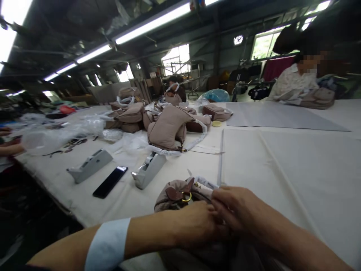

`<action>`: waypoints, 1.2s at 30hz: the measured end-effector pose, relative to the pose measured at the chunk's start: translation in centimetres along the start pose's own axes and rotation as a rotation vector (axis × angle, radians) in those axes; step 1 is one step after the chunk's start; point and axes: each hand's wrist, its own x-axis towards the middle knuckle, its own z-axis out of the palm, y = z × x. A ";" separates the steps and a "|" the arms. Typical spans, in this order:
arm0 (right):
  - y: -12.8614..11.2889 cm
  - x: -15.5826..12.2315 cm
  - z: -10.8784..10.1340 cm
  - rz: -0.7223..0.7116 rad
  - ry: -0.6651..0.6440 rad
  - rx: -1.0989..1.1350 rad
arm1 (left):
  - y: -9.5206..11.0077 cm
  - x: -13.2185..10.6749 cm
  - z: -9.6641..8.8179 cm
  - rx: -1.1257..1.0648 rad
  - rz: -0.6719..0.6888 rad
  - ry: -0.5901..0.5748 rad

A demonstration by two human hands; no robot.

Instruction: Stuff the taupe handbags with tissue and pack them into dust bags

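Note:
A taupe handbag [175,194] with a brown tab and a gold ring lies at the near edge of the white table [282,162]. My left hand [194,224] is closed on the bag's top, fingers pinched together. My right hand [237,209] meets it from the right, its fingers pressed on the bag's white paper-wrapped strap [205,183]. The lower part of the bag is hidden under both hands.
Two grey tape dispensers [90,165] [148,171] and a black phone [110,181] lie to the left. A heap of taupe bags [169,128] and clear plastic [56,135] sits further back. A person [299,81] works at the far right, another person [175,88] at the back.

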 end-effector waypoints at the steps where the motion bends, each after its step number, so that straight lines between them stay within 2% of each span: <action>1: 0.7 1.7 -0.6 0.001 0.001 0.026 | -1.1 -1.0 -1.3 0.089 -0.107 0.032; 2: 1.4 3.4 -0.9 0.017 -0.038 0.040 | -2.1 -2.1 -2.4 0.158 -0.244 0.033; 4: 3.1 6.9 -0.3 0.091 -0.222 0.071 | -3.8 -4.3 -3.8 0.176 -0.550 -0.005; 6: 4.9 9.7 1.3 0.146 -0.409 0.124 | -4.8 -6.1 -4.2 0.017 -0.701 -0.036; 8: 6.2 11.5 3.3 0.138 -0.466 0.188 | -5.2 -7.1 -3.9 -0.173 -0.768 0.069; 11: 6.8 12.6 5.8 0.013 -0.376 0.291 | -5.4 -7.5 -3.3 -0.425 -0.853 0.334; 13: 6.5 12.9 6.8 -0.113 -0.329 0.344 | -5.5 -7.5 -3.1 -0.568 -0.904 0.467; 16: 5.9 13.4 7.2 -0.238 -0.293 0.348 | -5.8 -7.7 -2.9 -0.680 -0.991 0.573; 19: 5.4 13.3 5.4 -0.221 -0.213 0.226 | -5.9 -7.9 -2.8 -0.714 -1.042 0.600; 21: 4.3 12.8 3.0 -0.177 -0.151 0.097 | -5.9 -7.8 -2.8 -0.705 -1.061 0.596; 23: 2.1 11.7 0.8 -0.177 -0.096 -0.171 | -5.9 -7.6 -2.9 -0.683 -1.078 0.593; 24: 0.5 11.0 0.1 -0.202 -0.076 -0.381 | -5.9 -7.4 -2.9 -0.677 -1.083 0.597; 26: -2.9 9.6 0.4 -0.246 -0.050 -0.743 | -6.0 -6.9 -2.9 -0.679 -1.087 0.609; 28: -6.1 8.1 3.0 -0.279 0.021 -0.915 | -5.9 -6.6 -2.8 -0.699 -1.089 0.620; 30: -8.7 7.1 6.7 -0.255 0.134 -0.913 | -5.7 -6.4 -2.8 -0.724 -1.089 0.623; 32: -10.1 6.7 9.6 -0.227 0.113 -0.805 | -5.3 -6.5 -2.7 -0.736 -1.092 0.610; 34: -10.2 6.8 10.3 -0.276 -0.027 -0.644 | -4.9 -6.8 -2.6 -0.738 -1.093 0.588; 36: -8.8 6.9 8.8 -0.396 -0.130 -0.437 | -4.7 -7.1 -2.5 -0.734 -1.096 0.580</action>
